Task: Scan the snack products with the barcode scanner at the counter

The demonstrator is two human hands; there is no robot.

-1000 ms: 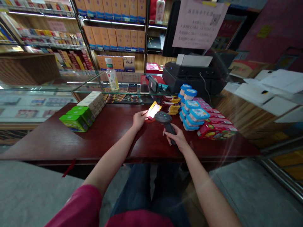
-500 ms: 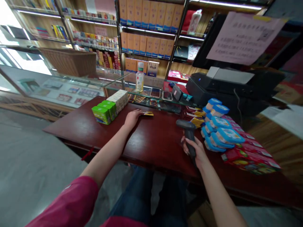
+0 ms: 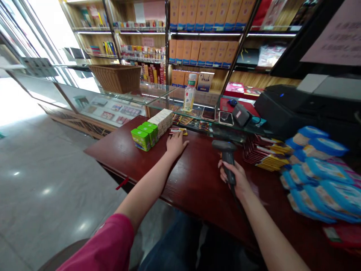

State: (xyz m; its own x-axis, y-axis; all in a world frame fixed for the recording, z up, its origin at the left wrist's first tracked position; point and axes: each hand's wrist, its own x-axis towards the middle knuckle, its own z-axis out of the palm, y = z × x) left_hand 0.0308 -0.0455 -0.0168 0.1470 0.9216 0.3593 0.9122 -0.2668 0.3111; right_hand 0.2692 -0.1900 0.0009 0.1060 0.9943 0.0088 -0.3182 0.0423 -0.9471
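My left hand (image 3: 175, 144) lies low over the brown table, fingers stretched and thumb spread out. Its fingertips touch a small yellow-and-dark-red snack bar (image 3: 182, 131), partly hidden by the fingers. Just left of it, green boxes (image 3: 144, 136) stand in a row in front of a row of white boxes (image 3: 162, 121). My right hand (image 3: 236, 177) is wrapped around the handle of a black barcode scanner (image 3: 228, 162), held above the table with its head toward the back. Stacked snack bars (image 3: 263, 152) in the same colours lie right of the scanner.
Blue-lidded tubs (image 3: 324, 177) are piled on the right side of the table (image 3: 194, 180). Behind it, a glass counter (image 3: 158, 98) bears a bottle (image 3: 190, 94), phones (image 3: 208, 113) and a wicker basket (image 3: 117, 77). A dark monitor (image 3: 293, 56) stands at right.
The view has swung left. My left hand's fingers have spread from around the snack bar, which now lies close by the white boxes. My right hand still holds the scanner.
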